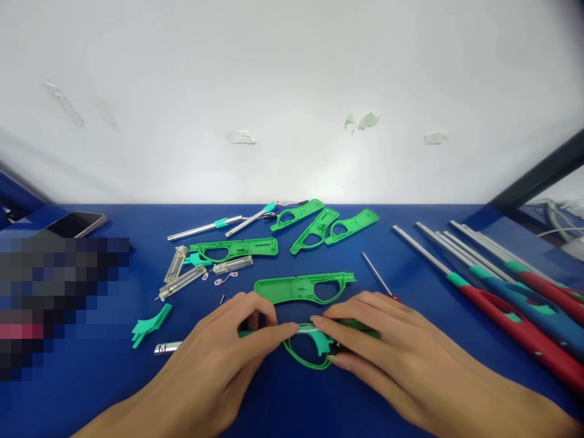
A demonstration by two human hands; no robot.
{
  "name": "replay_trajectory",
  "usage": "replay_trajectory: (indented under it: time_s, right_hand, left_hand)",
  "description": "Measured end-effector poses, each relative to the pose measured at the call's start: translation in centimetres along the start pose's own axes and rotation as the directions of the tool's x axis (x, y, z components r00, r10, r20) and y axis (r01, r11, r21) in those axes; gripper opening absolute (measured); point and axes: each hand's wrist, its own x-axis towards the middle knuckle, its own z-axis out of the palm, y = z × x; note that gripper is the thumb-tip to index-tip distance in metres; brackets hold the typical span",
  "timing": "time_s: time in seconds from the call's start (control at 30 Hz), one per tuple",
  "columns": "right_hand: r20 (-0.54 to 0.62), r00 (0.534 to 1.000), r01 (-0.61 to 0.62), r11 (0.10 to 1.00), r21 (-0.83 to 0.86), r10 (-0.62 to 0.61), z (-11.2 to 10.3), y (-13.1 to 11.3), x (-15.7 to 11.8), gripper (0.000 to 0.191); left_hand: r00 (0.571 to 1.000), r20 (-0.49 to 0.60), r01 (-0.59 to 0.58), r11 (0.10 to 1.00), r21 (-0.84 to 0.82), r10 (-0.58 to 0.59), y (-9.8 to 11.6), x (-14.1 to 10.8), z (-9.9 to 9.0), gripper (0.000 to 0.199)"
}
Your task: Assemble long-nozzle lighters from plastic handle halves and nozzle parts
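Note:
Between my two hands lies a green lighter shell half (314, 366), its finger loop facing me. A teal trigger (323, 343) is seated beside the loop. My left hand (237, 347) pinches the shell's left end, thumb near the trigger's top. A silver lighter tube (166, 348) sticks out left from behind this hand. My right hand (383, 340) grips the shell's right part, fingertips at the trigger; the parts under them are hidden. Just beyond the hands, another green shell half (283, 290) lies on its own.
On the blue table (347, 401), more green shell halves (246, 247), clear fuel tanks (183, 283) and a loose teal trigger (152, 325) lie around. A screwdriver (376, 272) rests behind my right hand. Assembled lighters (511, 322) line the right; a phone (75, 225) lies far left. A white wall (292, 164) stands behind.

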Motion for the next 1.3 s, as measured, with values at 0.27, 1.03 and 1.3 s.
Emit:
replay_trajectory:
  time_s: [0.27, 1.03, 1.3]
  right_hand:
    - [-0.014, 1.0, 0.024, 0.997, -0.068, -0.025, 0.6, -0.3, 0.2, 0.044]
    - [-0.018, 0.988, 0.155, 0.987, -0.036, -0.155, -0.1, -0.3, 0.5, 0.044]
    - [-0.025, 0.985, 0.171, 0.985, -0.032, -0.172, -0.1, -0.2, 0.5, 0.043]
  left_hand:
    - [1.0, 0.029, 0.003, 1.0, 0.01, -0.003, 0.0, 0.0, -0.1, 0.053]
    - [0.999, 0.021, -0.033, 0.997, 0.072, 0.031, 0.1, 0.0, 0.1, 0.056]
    - [0.999, 0.014, -0.034, 0.995, 0.089, 0.033, 0.0, -0.3, 0.1, 0.056]
